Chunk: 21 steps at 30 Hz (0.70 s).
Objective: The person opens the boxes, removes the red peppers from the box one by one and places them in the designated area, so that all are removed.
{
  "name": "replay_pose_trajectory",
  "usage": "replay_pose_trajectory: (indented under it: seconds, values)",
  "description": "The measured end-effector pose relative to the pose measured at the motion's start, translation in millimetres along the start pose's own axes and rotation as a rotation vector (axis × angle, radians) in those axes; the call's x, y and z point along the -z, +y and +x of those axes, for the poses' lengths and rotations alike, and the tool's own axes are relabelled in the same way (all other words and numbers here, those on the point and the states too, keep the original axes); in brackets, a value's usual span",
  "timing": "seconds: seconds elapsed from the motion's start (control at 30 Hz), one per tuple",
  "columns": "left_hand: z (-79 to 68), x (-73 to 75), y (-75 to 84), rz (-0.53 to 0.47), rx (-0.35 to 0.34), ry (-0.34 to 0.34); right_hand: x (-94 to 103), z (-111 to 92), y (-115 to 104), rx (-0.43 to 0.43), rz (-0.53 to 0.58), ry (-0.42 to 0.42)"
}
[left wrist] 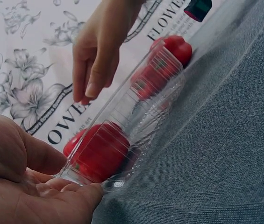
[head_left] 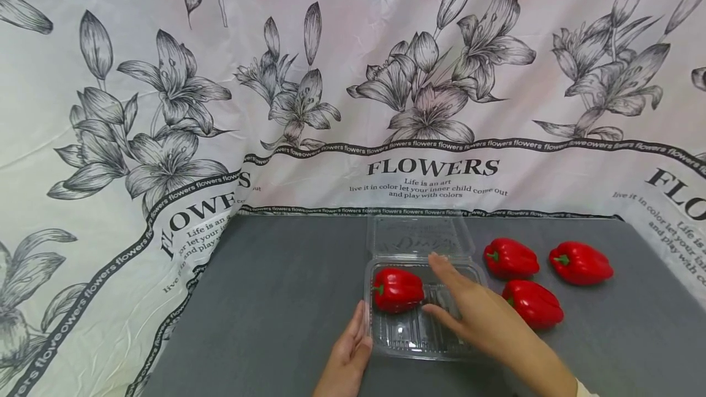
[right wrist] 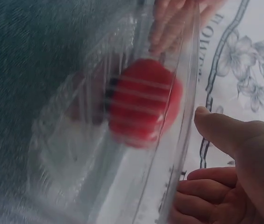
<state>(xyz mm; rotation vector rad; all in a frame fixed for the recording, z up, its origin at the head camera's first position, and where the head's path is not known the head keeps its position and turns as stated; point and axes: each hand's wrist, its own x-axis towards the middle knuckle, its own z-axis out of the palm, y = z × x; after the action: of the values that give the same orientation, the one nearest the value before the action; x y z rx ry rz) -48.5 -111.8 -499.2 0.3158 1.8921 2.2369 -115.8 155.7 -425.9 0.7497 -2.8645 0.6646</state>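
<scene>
A clear plastic clamshell container [head_left: 421, 351] stands on the grey table, its lid [head_left: 416, 234] folded back toward the far side. A red bell pepper [head_left: 398, 290] lies in the left part of the container, green stem facing left. My left hand [head_left: 346, 354] holds the container's left edge, thumb and fingers against the rim and wall in the left wrist view. Above the container's right part hovers my right hand [head_left: 469, 311], thumb and fingers spread apart, with nothing in its grasp. In the right wrist view the pepper [right wrist: 143, 102] shows blurred through the container wall.
To the right of the container lie three more red bell peppers: one nearest the lid [head_left: 510, 258], one farther right [head_left: 581, 263] and one nearer the front [head_left: 534, 304], partly behind the right hand. A flower-printed cloth [head_left: 309, 176] hangs along the table's [head_left: 265, 311] back and sides.
</scene>
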Motion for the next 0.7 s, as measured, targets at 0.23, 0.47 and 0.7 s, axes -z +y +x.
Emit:
replay_pose_trajectory:
  seconds: [0.23,0.47,0.7]
  values:
    - [-1.2,1.4,-3.7,-0.002,-0.049,-0.030,-14.6,4,-7,0.041,0.016,-0.004]
    - [-1.6,0.6,-3.7,-0.002,-0.029,-0.017,-25.3,7,-11,0.039,0.015,-0.054]
    - [0.0,-2.7,-0.7,0.023,-0.002,0.008,-33.3,13,-12,0.063,0.002,-0.037]
